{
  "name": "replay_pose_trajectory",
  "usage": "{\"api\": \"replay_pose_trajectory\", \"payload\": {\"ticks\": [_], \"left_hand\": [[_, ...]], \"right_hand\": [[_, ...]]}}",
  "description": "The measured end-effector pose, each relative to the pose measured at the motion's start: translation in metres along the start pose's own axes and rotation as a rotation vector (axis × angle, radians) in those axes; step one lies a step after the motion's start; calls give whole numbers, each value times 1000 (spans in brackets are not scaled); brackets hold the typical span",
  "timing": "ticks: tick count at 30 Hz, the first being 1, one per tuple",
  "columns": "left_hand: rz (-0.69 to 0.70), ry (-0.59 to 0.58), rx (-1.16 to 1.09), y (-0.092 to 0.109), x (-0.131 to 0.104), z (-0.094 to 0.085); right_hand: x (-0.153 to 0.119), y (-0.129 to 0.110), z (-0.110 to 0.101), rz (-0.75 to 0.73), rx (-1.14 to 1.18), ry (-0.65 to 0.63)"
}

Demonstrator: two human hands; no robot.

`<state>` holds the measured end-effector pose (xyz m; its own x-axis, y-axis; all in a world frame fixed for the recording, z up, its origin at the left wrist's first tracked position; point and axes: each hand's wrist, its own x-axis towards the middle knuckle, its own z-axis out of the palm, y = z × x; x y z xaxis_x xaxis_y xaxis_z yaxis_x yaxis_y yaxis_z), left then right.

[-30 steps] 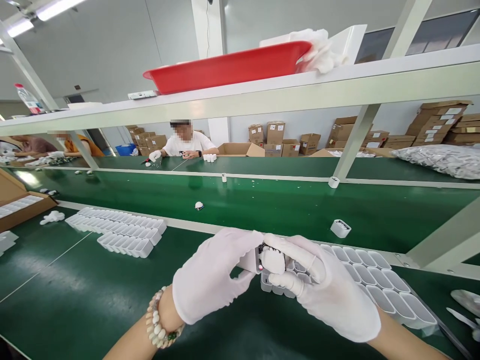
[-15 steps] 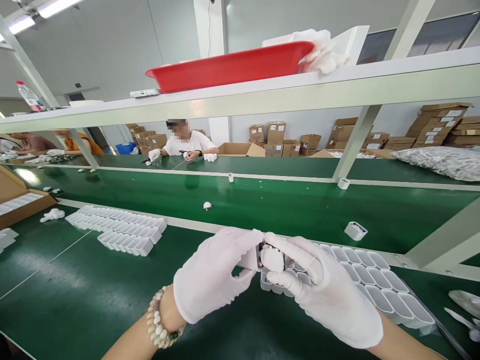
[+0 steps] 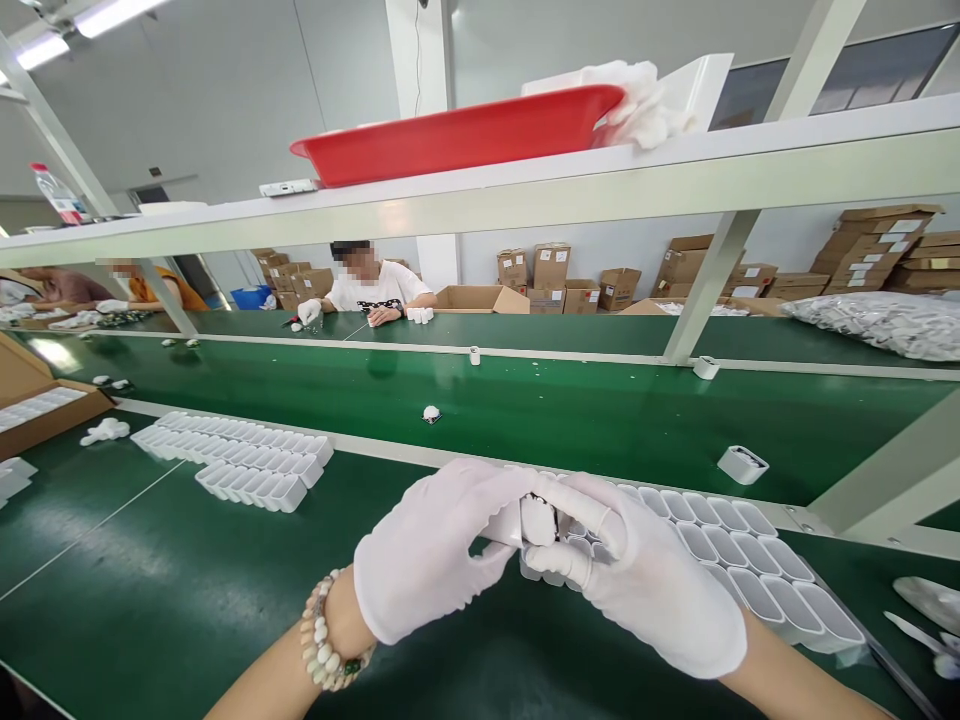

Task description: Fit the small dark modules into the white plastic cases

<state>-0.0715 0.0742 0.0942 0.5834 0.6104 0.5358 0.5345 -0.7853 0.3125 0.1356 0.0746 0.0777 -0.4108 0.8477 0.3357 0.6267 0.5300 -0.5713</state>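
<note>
While I follow the feed from afar, a beaded bracelet [image 3: 324, 640] shows nearest, low and left of centre, and just beyond it two gloved hands face each other, nearly meeting, at the lower centre of the frame. The left hand [image 3: 439, 545] pinches a white shell [image 3: 504, 522] between thumb and fingers; the right hand [image 3: 652, 580] closes thumb and fingers around a white domed part [image 3: 537, 520] at the shell's mouth, though I cannot tell how far in it sits. I judge the shell light, stiff and smooth enough to slip under gloved fingers, so I favour a firm, even hold across its sides. The domed part looks light too, but its dark edge [image 3: 556, 522] seems the fragile bit, so I would press only on the white dome. Behind the right hand, rows of open shells [image 3: 757, 595] run toward the lower right, and more shells [image 3: 255, 470] stand at the left; I expect both groups to shift easily if knocked. Farther off, on the green strip [image 3: 585, 430], a filled shell [image 3: 743, 465] lies at the right and a small domed piece [image 3: 431, 414] near centre. Beyond them sits a co-worker [image 3: 386, 288], left of centre, with cardboard boxes [image 3: 551, 265] behind.
</note>
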Motion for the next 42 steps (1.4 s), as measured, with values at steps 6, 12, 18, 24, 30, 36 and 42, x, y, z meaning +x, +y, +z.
{"api": "replay_pose_trajectory", "payload": {"ticks": [6, 12, 18, 24, 30, 36, 42], "left_hand": [[-34, 75, -22, -3, -2, -1], [-59, 171, -38, -1, -2, 1], [-54, 215, -48, 1, -5, 9], [-116, 313, -105, 2, -4, 27], [-364, 126, -220, -31, 3, 60], [-688, -195, -210, -87, 3, 98], [-629, -198, -349, -105, 2, 131]], "right_hand": [[-4, 14, 11, -290, -28, 323], [-11, 7, 13, -208, -192, 298], [-15, 2, 26, -163, -220, 205], [-12, 11, 36, -134, 93, 283], [28, 42, 27, 262, 199, 279], [89, 120, 25, 469, -45, 165], [101, 174, 34, 551, -257, -14]]}}
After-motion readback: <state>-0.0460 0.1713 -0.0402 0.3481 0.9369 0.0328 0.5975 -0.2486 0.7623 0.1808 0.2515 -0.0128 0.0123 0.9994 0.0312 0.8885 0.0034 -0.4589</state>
